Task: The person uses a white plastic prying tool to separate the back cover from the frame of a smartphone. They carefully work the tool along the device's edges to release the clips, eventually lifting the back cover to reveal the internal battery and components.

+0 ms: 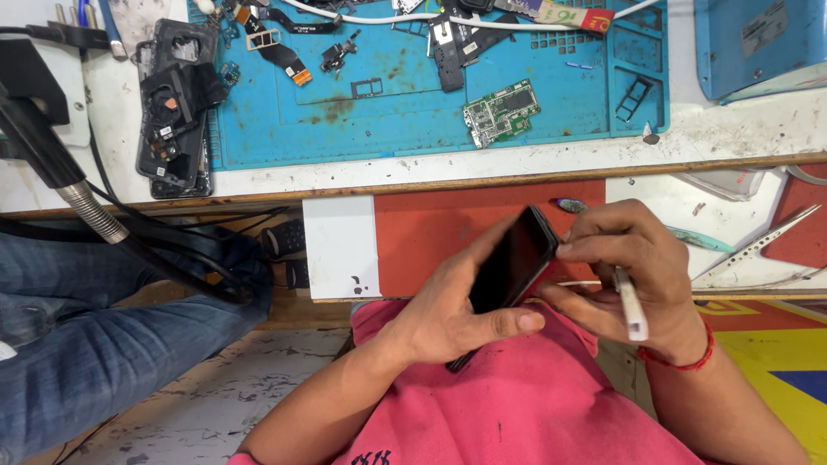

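In both hands [448,314] [633,267] — black phone [512,263].

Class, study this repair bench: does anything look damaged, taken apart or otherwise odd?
Yes. The blue mat is rust-stained and strewn with loose parts, among them a bare green circuit board. Stripped black phone frames are stacked at its left edge, overhanging it.

A dark, glossy phone [510,265] tilts on edge; beside it, a slim white tool [630,303].
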